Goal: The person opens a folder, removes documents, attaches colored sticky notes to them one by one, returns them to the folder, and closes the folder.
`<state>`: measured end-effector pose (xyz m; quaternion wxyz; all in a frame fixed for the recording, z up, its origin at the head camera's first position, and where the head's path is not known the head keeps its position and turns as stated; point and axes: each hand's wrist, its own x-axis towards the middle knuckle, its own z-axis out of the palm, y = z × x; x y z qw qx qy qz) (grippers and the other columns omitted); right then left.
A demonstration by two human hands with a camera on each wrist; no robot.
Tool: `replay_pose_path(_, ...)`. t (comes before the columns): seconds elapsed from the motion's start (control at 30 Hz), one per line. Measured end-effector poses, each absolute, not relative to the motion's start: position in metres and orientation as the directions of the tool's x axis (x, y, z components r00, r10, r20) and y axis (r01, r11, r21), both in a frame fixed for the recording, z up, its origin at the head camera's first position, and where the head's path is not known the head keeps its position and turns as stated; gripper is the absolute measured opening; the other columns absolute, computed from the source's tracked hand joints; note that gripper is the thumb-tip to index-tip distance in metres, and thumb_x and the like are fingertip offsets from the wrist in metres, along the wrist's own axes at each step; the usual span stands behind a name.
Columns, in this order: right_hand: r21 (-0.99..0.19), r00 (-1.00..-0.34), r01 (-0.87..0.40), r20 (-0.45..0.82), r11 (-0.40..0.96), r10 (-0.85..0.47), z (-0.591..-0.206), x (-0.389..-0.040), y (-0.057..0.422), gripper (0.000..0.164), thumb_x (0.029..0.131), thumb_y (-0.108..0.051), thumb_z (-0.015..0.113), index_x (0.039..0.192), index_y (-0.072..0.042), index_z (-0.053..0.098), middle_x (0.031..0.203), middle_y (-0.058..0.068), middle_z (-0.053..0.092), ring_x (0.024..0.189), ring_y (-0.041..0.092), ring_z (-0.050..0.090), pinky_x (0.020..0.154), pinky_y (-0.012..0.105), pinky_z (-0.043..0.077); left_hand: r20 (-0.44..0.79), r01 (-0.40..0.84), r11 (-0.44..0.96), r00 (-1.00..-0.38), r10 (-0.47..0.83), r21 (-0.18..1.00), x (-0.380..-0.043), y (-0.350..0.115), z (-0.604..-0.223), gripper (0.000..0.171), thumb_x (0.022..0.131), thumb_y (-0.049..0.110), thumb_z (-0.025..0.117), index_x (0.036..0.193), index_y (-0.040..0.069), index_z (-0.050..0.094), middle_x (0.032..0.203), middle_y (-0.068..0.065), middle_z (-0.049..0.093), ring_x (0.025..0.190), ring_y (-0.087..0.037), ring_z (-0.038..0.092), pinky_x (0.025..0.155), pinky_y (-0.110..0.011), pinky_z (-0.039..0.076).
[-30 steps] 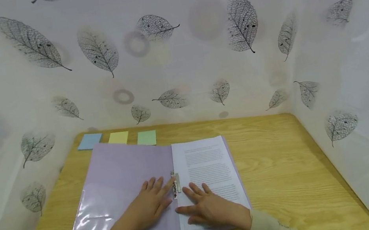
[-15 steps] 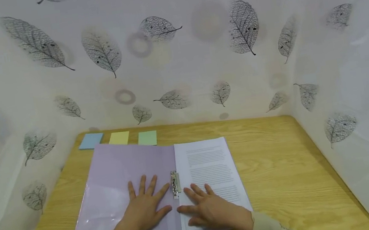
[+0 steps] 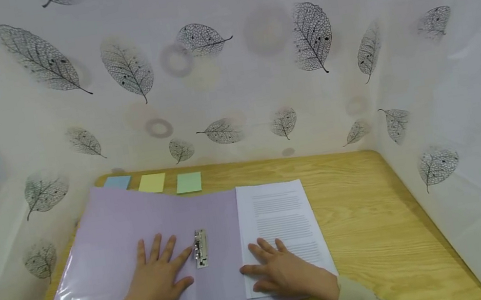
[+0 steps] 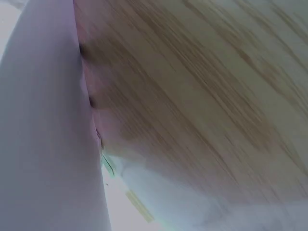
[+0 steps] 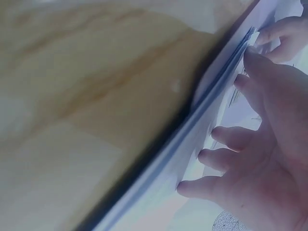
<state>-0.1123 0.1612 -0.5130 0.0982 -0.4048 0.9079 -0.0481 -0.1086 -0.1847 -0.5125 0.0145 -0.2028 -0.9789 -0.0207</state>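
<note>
A lilac folder (image 3: 138, 214) lies spread open on the table in the head view. My left hand (image 3: 155, 282) rests on its left part with the fingers spread, the index fingertip by the metal clip (image 3: 201, 249). The sheets of printed paper (image 3: 277, 206) lie on the folder's right side, apart from the clip. My right hand (image 3: 281, 268) rests on their lower part, fingers spread. In the right wrist view the right fingers (image 5: 216, 159) touch the top sheet. The left wrist view shows mostly a pale surface and wood; the left hand is not seen there.
Blue sticky notes (image 3: 117, 182), yellow sticky notes (image 3: 152, 183) and green sticky notes (image 3: 189, 182) stand in a row behind the folder. Wood-grain table (image 3: 371, 213) extends to the right. A leaf-patterned curtain (image 3: 228, 69) encloses the back and sides.
The folder has slid left under my left hand, taking the clip with it. The papers under my right hand now lie clear of the clip, slightly further right. The left fingers have spread.
</note>
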Motion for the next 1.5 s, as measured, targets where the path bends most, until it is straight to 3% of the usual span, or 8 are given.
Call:
replay_pose_path(0.23,-0.219,-0.652,-0.721,-0.109,0.658,-0.750,-0.512,-0.113,0.168,0.049,0.106,-0.051,0.056,0.153,-0.036,0.056,0.166,0.020,0.042,0.152,0.048,0.040,0.110,0.076,0.043,0.054,0.397,0.917,-0.917,0.395,0.030,-0.106,-0.213,-0.513,0.065,0.089,0.057,0.074,0.146,0.027,0.065,0.155,-0.025,0.053,0.145,-0.060,0.041,0.118,-0.082,0.021)
replay_pose_path(0.6,-0.258,-0.678,-0.679,-0.138,0.687,-0.722,-0.515,-0.116,0.171,0.049,0.106,-0.051,0.058,0.153,-0.038,0.055,0.168,0.018,0.038,0.156,0.046,0.035,0.114,0.075,0.038,0.065,0.399,0.917,-0.915,0.397,0.020,-0.105,-0.243,-0.512,0.066,0.087,0.058,0.077,0.144,0.026,0.066,0.154,-0.027,0.054,0.142,-0.062,0.043,0.116,-0.083,0.023)
replay_pose_path(0.83,-0.264,-0.672,-0.691,-0.108,0.673,-0.733,-0.512,-0.118,0.174,0.047,0.105,-0.048,0.060,0.151,-0.034,0.059,0.166,0.021,0.042,0.152,0.049,0.039,0.111,0.077,0.041,0.070,0.387,0.922,-0.920,0.386,0.006,-0.101,-0.263,-0.508,0.064,0.085,0.053,0.081,0.140,0.022,0.069,0.151,-0.029,0.057,0.141,-0.062,0.046,0.114,-0.082,0.025)
replay_pose_path(1.2,-0.269,-0.648,-0.715,-0.091,0.645,-0.756,-0.510,-0.124,0.185,0.047,0.102,-0.044,0.067,0.148,-0.031,0.062,0.162,0.021,0.047,0.151,0.048,0.042,0.110,0.076,0.042,0.049,0.372,0.928,-0.927,0.372,-0.009,-0.101,-0.281,-0.504,0.064,0.083,0.050,0.082,0.139,0.019,0.070,0.148,-0.033,0.056,0.141,-0.062,0.044,0.115,-0.081,0.024)
replay_pose_path(1.5,-0.332,-0.659,-0.677,-0.125,0.657,-0.742,-0.510,-0.129,0.199,0.047,0.102,-0.044,0.068,0.147,-0.030,0.063,0.163,0.023,0.044,0.153,0.049,0.038,0.114,0.077,0.036,0.028,0.360,0.933,-0.932,0.360,-0.025,-0.102,-0.291,-0.502,0.067,0.084,0.049,0.082,0.142,0.019,0.067,0.146,-0.036,0.056,0.140,-0.065,0.043,0.114,-0.084,0.022)
